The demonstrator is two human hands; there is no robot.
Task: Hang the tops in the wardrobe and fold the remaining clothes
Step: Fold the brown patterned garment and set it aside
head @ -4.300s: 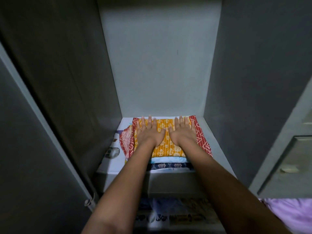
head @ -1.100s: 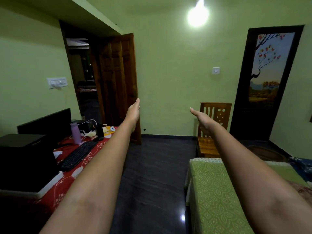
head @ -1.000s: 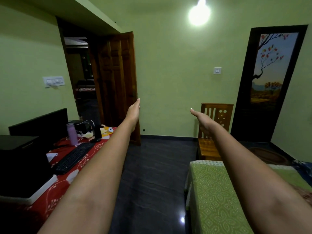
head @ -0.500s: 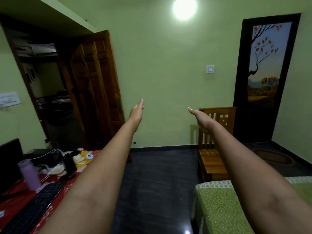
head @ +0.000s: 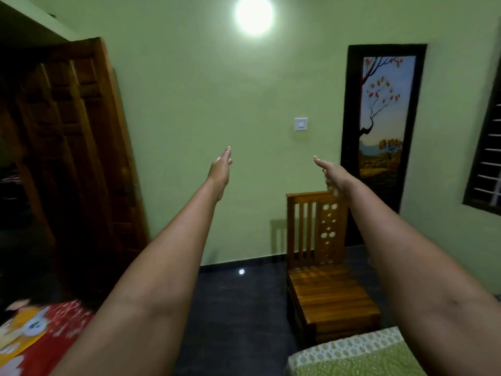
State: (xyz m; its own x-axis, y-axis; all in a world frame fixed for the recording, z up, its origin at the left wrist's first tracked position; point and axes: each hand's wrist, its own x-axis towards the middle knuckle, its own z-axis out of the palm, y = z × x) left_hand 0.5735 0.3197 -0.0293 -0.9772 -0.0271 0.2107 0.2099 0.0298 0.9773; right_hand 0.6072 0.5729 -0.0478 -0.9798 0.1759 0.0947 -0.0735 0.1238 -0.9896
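Head view has swung right from the desk toward the chair; left hand and right hand stay outstretched, flat, empty — likely seeking remaining clothes.

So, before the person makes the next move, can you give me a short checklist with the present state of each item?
1. Left hand free, fingers straight: ok.
2. Right hand free, holding nothing: ok.
3. Clothes left to hang or fold in sight: not ok, none visible.
4. Wardrobe in sight: not ok, only the wooden door and green wall show.
5. Wooden chair seat bare: ok.
6. Bed surface free for folding: cannot tell, only a corner shows.
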